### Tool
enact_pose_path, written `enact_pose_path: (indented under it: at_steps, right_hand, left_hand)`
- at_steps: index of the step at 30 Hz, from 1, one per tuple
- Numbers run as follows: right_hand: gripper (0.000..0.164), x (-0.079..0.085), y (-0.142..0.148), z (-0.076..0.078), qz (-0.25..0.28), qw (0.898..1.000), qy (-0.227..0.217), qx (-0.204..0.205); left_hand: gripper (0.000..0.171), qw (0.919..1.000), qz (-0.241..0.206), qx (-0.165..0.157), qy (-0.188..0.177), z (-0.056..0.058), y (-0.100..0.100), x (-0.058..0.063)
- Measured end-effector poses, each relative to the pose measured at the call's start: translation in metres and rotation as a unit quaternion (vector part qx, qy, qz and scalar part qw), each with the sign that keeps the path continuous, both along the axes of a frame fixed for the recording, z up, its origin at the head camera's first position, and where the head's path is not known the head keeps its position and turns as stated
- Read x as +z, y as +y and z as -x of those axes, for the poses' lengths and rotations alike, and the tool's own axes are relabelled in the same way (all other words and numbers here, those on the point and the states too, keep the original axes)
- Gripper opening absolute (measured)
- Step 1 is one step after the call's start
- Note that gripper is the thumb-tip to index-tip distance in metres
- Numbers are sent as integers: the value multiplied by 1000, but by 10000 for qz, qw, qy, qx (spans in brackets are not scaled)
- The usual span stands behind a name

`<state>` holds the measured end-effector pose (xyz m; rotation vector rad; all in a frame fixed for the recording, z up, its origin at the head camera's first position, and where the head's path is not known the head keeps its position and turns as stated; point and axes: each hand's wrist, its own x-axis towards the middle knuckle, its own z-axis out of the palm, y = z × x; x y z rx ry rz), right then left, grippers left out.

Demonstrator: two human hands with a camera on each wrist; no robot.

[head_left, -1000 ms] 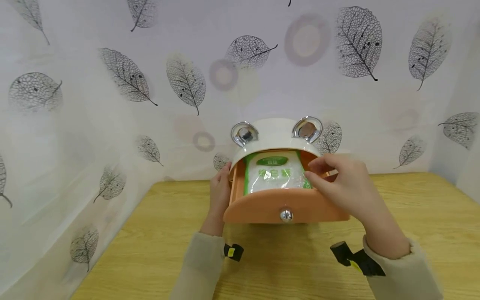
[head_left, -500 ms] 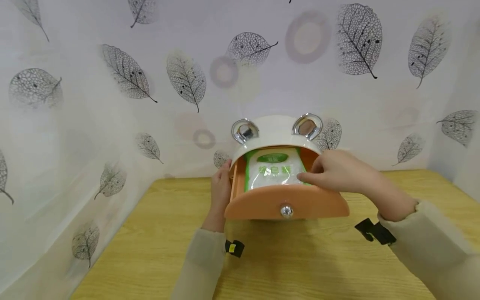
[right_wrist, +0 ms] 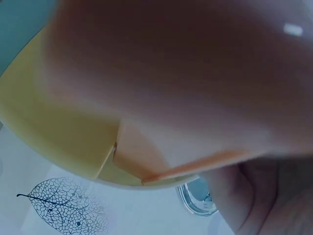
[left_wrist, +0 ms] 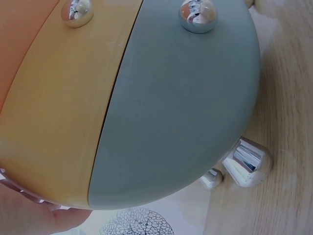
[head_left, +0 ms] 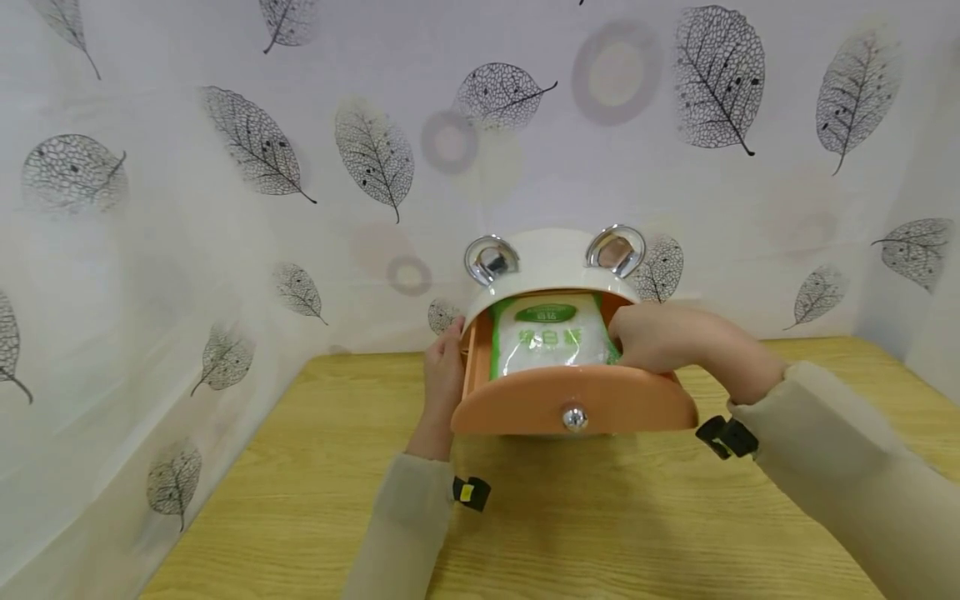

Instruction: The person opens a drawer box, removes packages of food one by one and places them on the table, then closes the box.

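Observation:
A rounded white tabletop drawer cabinet (head_left: 555,257) has its orange top drawer (head_left: 517,408) pulled out, with a chrome knob (head_left: 575,418) on the front. Inside lies a plastic bag of white sugar (head_left: 551,342) with green print. My right hand (head_left: 667,337) reaches over the drawer's right side, fingers down at the bag's right edge. Those fingertips are hidden, and I cannot tell whether they grip the bag. Along the cabinet's left side rests my left hand (head_left: 444,375), fingers extended against the shell. Below, the yellow drawer (left_wrist: 63,112) and grey-green drawer (left_wrist: 176,98) are closed.
Two chrome rings (head_left: 492,260) stick up from the cabinet's top like eyes. Chrome feet (left_wrist: 247,164) hold it off the wooden table (head_left: 570,525). A leaf-patterned cloth (head_left: 420,75) hangs close behind it and on both sides.
My right hand has moved down into the drawer beside the bag, and its thumb, earlier over the bag's edge, is now out of sight. The left hand stays at the cabinet's side.

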<state>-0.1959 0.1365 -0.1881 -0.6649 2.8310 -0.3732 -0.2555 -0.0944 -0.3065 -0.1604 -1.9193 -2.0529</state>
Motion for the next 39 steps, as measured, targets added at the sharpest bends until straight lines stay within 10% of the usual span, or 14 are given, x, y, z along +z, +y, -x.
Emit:
enact_pose_path:
  at_steps: [16, 39]
  right_hand:
    - [18, -10, 1, 1, 862, 9962, 114, 81]
    - [21, -28, 4, -2, 3133, 9474, -650, -56]
  left_hand:
    - [41, 9999, 128, 50, 61, 2, -1, -1]
    - [41, 9994, 159, -172, 260, 1, -2, -2]
